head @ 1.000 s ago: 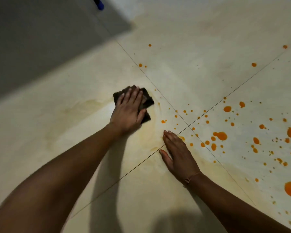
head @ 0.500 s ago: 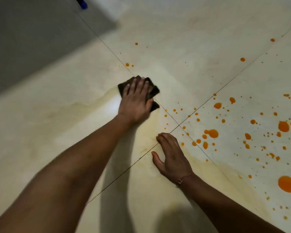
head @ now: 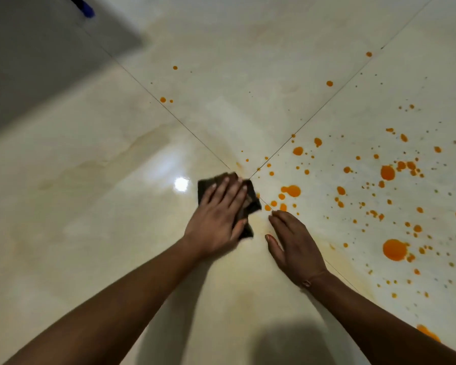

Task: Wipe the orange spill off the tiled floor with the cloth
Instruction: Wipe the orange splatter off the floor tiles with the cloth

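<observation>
A dark brown cloth (head: 253, 200) lies on the cream tiled floor (head: 116, 219) right at the crossing of the grout lines. My left hand (head: 216, 219) presses flat on the cloth with straight fingers and covers most of it. My right hand (head: 292, 243) rests flat on the floor just right of the cloth, fingers straight. Orange spill (head: 291, 191) drops and blobs dot the tile to the right, with a large blob (head: 394, 249) further out. Faint orange smears stain the floor around the cloth and to its left.
A grey wall or panel (head: 37, 61) rises at the top left, with a blue object (head: 86, 9) at its upper edge. A few small orange drops (head: 163, 99) lie on the far tile. A light glare shines on the floor left of the cloth.
My left hand has drawn the cloth back toward me and to the right, up to the grout crossing beside my right hand. My right hand stays flat on the floor.
</observation>
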